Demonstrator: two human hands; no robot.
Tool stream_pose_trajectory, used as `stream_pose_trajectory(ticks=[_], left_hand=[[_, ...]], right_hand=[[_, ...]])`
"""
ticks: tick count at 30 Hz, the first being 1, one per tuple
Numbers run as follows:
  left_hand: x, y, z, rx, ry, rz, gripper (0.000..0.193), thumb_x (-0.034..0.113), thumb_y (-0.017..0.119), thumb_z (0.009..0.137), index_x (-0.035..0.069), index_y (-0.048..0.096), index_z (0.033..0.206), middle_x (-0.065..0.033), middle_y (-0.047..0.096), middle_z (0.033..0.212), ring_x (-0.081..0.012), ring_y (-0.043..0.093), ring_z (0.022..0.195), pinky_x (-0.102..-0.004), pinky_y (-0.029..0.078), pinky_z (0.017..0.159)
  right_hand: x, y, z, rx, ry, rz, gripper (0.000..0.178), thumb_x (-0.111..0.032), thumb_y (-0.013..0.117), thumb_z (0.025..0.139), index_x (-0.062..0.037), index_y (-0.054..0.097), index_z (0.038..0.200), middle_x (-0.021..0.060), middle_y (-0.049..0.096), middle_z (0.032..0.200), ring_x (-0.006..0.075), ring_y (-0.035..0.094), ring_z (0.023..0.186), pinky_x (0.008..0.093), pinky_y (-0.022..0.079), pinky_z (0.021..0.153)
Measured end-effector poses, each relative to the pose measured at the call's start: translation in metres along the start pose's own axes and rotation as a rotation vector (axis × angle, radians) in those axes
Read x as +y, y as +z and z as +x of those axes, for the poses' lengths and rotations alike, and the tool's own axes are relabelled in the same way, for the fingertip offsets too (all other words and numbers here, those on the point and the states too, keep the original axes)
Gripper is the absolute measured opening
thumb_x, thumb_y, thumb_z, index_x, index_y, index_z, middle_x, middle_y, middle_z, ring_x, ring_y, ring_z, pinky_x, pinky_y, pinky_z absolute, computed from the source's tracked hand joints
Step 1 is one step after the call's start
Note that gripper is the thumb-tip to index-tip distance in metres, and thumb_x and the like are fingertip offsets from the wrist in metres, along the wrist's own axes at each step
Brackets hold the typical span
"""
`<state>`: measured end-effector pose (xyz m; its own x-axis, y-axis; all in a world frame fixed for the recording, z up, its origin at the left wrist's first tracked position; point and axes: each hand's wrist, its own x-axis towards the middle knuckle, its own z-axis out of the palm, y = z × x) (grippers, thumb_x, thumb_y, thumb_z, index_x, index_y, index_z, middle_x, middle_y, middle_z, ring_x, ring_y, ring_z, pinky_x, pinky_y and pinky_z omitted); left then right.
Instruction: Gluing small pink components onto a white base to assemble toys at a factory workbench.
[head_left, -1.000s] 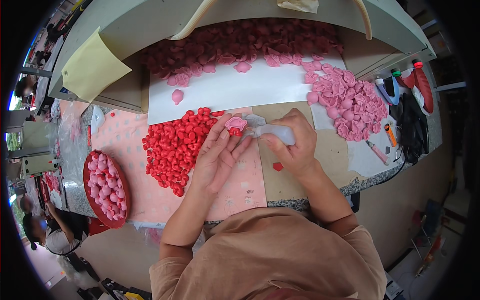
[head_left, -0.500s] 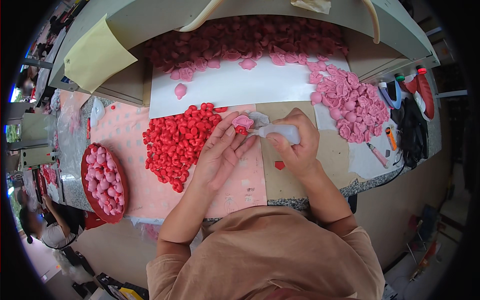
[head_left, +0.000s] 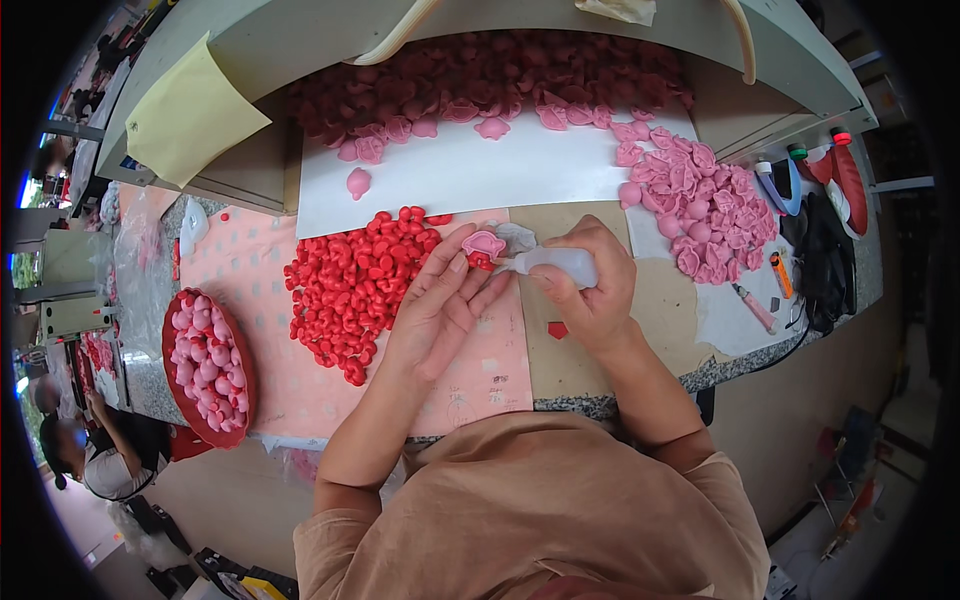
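Between the fingertips of my left hand (head_left: 440,315) is a small hollow pink plastic shell (head_left: 484,243), its open side showing, with a red plastic piece (head_left: 480,261) at its lower edge. The palm faces up and the lower fingers are loosely bent. My right hand (head_left: 603,285) is wrapped round a whitish squeeze bottle (head_left: 562,265), tilted nearly flat. Its thin nozzle points left and meets the red piece or stops just short of it; I cannot tell which. Beside my left hand spreads a heap of glossy red pieces (head_left: 345,290).
Pink shells (head_left: 705,210) lie heaped at the right, and more (head_left: 480,85) fill the shelf at the back. A red basket (head_left: 222,438) of pink-and-red pieces stands left. An orange cutter (head_left: 781,275) and a tube (head_left: 755,308) lie right. Another person (head_left: 110,465) sits far left.
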<state>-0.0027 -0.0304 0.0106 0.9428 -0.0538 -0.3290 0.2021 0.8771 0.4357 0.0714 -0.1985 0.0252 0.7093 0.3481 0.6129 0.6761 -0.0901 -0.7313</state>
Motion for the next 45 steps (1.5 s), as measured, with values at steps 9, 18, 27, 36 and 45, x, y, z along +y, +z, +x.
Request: stream_pose_trajectory(ticks=[9,18,27,36,45], left_hand=[[0.0007,0.0047,-0.0024,-0.017,-0.013,0.011,0.043,0.014,0.047,0.094,0.004,0.034,0.134,-0.0117,0.046,0.13,-0.0247,0.046,0.12,-0.0441,0.033,0.107],[-0.0009,0.0037,-0.002,-0.016,-0.019,0.032,0.044,0.014,0.046,0.094,0.002,0.034,0.134,-0.0154,0.042,0.134,-0.027,0.044,0.123,-0.0449,0.033,0.107],[-0.002,0.0049,-0.0024,-0.024,-0.026,0.032,0.043,0.014,0.046,0.094,0.001,0.035,0.133,-0.0157,0.041,0.135,-0.0271,0.043,0.124,-0.0441,0.032,0.108],[-0.0032,0.0029,-0.0023,-0.052,-0.05,0.05,0.041,0.016,0.045,0.095,0.003,0.038,0.134,-0.0108,0.043,0.134,-0.0249,0.043,0.123,-0.0411,0.032,0.108],[-0.0021,0.0051,-0.0018,-0.035,-0.034,0.041,0.043,0.014,0.046,0.094,0.001,0.035,0.134,-0.0145,0.042,0.134,-0.0267,0.042,0.124,-0.0439,0.032,0.108]], right_hand=[[0.0012,-0.0019,0.0018,0.25,0.255,0.183,0.022,-0.019,0.067,0.082,-0.0003,0.054,0.084,0.007,0.057,0.074,0.0111,0.053,0.065,0.0242,0.042,0.057],[-0.0012,-0.0024,-0.0003,0.079,0.174,0.041,0.025,-0.019,0.064,0.083,0.0005,0.051,0.091,0.0073,0.052,0.078,0.0128,0.047,0.068,0.0242,0.039,0.06],[-0.0026,-0.0002,0.0009,0.07,0.149,0.025,0.026,-0.022,0.065,0.082,0.0003,0.053,0.09,0.0072,0.051,0.075,0.0138,0.047,0.066,0.025,0.038,0.059],[0.0001,0.0029,-0.0002,0.07,0.114,0.023,0.025,-0.021,0.065,0.082,0.0002,0.053,0.088,0.0065,0.051,0.072,0.0136,0.047,0.063,0.025,0.037,0.057],[-0.0009,-0.0007,0.0028,0.086,0.086,-0.037,0.024,-0.019,0.066,0.081,0.0006,0.053,0.087,0.0071,0.05,0.071,0.014,0.046,0.061,0.0254,0.036,0.055]])
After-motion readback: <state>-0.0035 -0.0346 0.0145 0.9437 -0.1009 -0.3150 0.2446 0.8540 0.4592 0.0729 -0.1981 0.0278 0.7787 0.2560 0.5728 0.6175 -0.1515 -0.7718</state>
